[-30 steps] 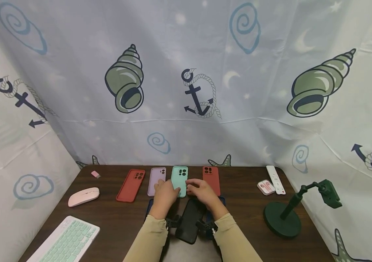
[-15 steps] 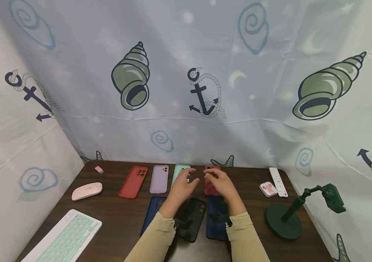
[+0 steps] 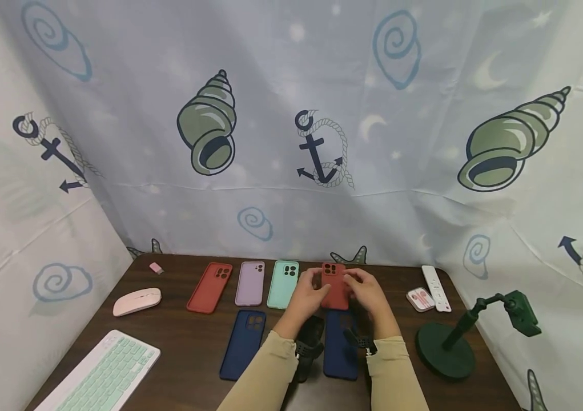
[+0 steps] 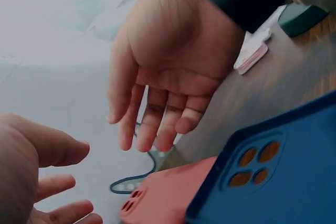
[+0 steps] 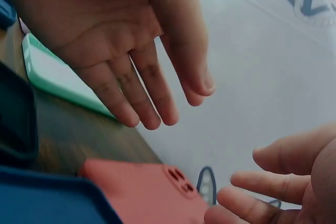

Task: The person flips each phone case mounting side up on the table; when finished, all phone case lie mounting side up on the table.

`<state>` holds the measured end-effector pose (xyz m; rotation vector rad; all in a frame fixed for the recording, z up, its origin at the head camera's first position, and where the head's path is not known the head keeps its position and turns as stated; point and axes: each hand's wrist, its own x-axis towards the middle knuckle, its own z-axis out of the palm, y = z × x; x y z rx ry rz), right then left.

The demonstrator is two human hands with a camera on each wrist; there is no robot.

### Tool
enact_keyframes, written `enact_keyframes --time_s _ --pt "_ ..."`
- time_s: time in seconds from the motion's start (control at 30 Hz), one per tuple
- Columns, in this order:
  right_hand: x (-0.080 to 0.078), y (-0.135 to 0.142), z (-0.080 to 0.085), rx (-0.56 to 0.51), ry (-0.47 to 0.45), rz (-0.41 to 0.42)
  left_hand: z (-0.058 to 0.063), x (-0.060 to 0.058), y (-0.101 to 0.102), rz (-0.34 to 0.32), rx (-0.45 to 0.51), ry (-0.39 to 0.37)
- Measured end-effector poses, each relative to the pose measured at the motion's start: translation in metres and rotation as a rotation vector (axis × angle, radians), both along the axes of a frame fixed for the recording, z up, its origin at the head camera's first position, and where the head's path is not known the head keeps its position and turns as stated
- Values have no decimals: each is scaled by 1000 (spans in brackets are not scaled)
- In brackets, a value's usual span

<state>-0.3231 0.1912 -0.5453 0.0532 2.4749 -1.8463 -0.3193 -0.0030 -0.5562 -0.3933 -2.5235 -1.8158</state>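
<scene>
A red phone case (image 3: 336, 294) lies at the back of the desk, right of centre, with its camera cutouts at the far end. My left hand (image 3: 302, 298) is at its left edge, the thumb overlapping the case in the head view. At its right edge is my right hand (image 3: 372, 295). Both wrist views show relaxed, parted fingers: the left hand (image 5: 113, 72) and the right hand (image 4: 173, 72) face each other above the red case (image 5: 142, 190), gripping nothing. Nearer me lies a navy blue phone case (image 3: 340, 348); a black one beside it is mostly hidden by my left wrist.
Leftward in the back row lie a mint phone case (image 3: 283, 285), a lilac one (image 3: 250, 284) and another red one (image 3: 209, 288). A second navy case (image 3: 242, 345) is in front. A mouse (image 3: 137, 301) and keyboard (image 3: 103, 371) sit left; a green stand (image 3: 445, 351) and remote (image 3: 436, 288), right.
Both hands have moved right, from the lilac and mint cases to the two sides of the right-hand red case. The mint case and the left navy case have come into full view.
</scene>
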Motion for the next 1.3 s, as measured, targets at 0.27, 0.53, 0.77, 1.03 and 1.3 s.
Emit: enact_keyframes --time_s 0.27,0.53,0.77,1.03,1.3 --pt "-2 9 -32 -3 -3 -76 -36 4 8 -1 -16 -27" --pt "1 10 -29 -62 -8 -4 -42 3 6 3 -5 2" --pt "-8 13 -32 -85 -5 10 -37 0 6 -3 -41 16" --pt "-19 17 -48 -120 92 7 -35 -4 5 21 -74 50" --pt "-12 21 -54 -149 124 51 -42 -1 6 -4 -71 28"
